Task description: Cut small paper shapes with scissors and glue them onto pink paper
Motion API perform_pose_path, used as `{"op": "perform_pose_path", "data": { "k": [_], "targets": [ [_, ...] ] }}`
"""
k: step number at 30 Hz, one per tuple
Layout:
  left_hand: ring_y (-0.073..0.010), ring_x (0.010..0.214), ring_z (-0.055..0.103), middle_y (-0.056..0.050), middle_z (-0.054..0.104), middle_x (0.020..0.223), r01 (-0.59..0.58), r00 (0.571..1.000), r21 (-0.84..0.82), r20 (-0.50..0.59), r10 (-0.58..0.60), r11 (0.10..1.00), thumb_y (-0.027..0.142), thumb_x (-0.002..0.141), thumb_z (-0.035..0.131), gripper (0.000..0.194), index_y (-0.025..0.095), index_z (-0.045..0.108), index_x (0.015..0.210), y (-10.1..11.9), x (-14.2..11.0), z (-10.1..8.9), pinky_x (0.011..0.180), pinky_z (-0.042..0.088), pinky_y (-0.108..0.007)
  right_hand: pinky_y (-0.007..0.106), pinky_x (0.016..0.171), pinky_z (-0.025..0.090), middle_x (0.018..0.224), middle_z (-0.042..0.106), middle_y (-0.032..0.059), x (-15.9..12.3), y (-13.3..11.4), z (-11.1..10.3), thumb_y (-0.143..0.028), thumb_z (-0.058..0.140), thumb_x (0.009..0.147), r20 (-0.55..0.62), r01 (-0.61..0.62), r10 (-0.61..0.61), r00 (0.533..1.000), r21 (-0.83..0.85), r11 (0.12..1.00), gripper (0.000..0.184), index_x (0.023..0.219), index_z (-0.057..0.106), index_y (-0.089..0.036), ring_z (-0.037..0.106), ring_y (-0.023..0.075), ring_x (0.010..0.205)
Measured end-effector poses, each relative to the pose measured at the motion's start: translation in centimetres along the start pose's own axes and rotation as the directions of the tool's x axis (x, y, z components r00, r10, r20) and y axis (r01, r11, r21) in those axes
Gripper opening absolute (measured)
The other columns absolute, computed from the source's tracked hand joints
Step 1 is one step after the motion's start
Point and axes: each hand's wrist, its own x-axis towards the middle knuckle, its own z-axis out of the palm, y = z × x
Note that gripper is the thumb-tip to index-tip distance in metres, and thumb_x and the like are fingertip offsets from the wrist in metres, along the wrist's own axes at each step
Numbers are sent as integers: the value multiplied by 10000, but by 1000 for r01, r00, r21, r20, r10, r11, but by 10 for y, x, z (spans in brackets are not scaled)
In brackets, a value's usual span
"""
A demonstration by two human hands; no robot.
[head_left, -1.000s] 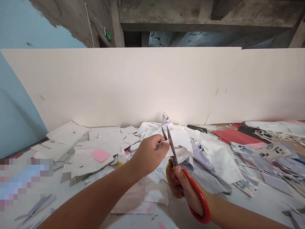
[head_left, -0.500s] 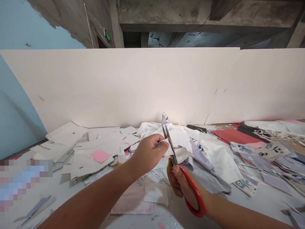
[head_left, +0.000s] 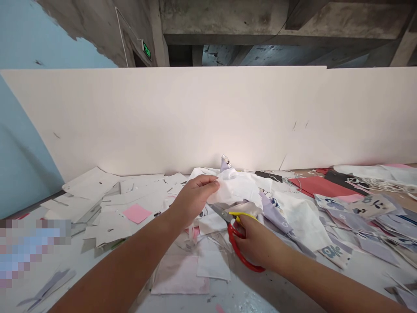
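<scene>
My left hand [head_left: 192, 198] pinches the edge of a white fabric piece [head_left: 239, 189] that lies on the heap of cloth in the middle of the table. My right hand [head_left: 257, 241] grips the red-and-yellow-handled scissors [head_left: 236, 230]. Their blades point left and lie low, tucked under the white fabric just below my left hand. The blade tips are hidden by the cloth. A small white cloth scrap [head_left: 211, 224] sits between my two hands.
White paper sheets [head_left: 97, 195] and a pink square note [head_left: 137, 213] lie at left. Patterned lilac cloth pieces [head_left: 358, 206] and a red sheet [head_left: 321, 184] cover the right. A white board wall [head_left: 208, 117] stands behind the table. A pale pink sheet [head_left: 182, 274] lies near me.
The scissors swung from upright to flat, blades pointing left, and dropped to the cloth. My left hand moved up and left, holding the white fabric's edge.
</scene>
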Motion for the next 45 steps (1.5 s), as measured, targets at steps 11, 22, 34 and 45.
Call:
{"op": "perform_pose_path", "data": {
  "k": [11, 22, 34, 45],
  "targets": [
    [-71, 534, 467, 41, 561, 631, -2, 992, -118, 121, 16, 993, 314, 627, 681, 221, 174, 562, 751, -12, 1, 10, 526, 372, -199, 312, 568, 335, 736, 619, 104, -8, -20, -9, -268, 535, 703, -66, 1, -47, 997, -569, 822, 103, 691, 559, -169, 564, 254, 697],
    [-110, 530, 552, 43, 541, 571, -29, 996, -84, 82, 36, 996, 381, 739, 567, 207, 190, 492, 770, -37, -3, 35, 519, 385, -217, 255, 596, 438, 608, 596, -17, -6, -28, -7, -342, 692, 654, -43, -7, 67, 997, 788, 616, 225, 665, 524, -193, 566, 142, 619],
    [-143, 779, 549, -46, 558, 966, -223, 878, -10, 432, 205, 975, 178, 737, 552, 275, 227, 614, 1000, -47, 6, 20, 688, 443, -274, 197, 436, 387, 459, 561, -45, -2, -28, -13, -179, 576, 587, 116, -128, 55, 992, 871, 475, 113, 660, 491, -191, 500, 91, 416],
    [-98, 677, 475, 5, 472, 770, -244, 894, -33, 379, 238, 969, 302, 697, 655, 132, 177, 643, 739, -48, 9, 20, 598, 406, -221, 212, 487, 415, 568, 601, -36, 1, -22, -11, -355, 681, 691, 1, -13, 21, 1000, 801, 599, 267, 672, 471, -191, 563, 99, 496]
  ]
}}
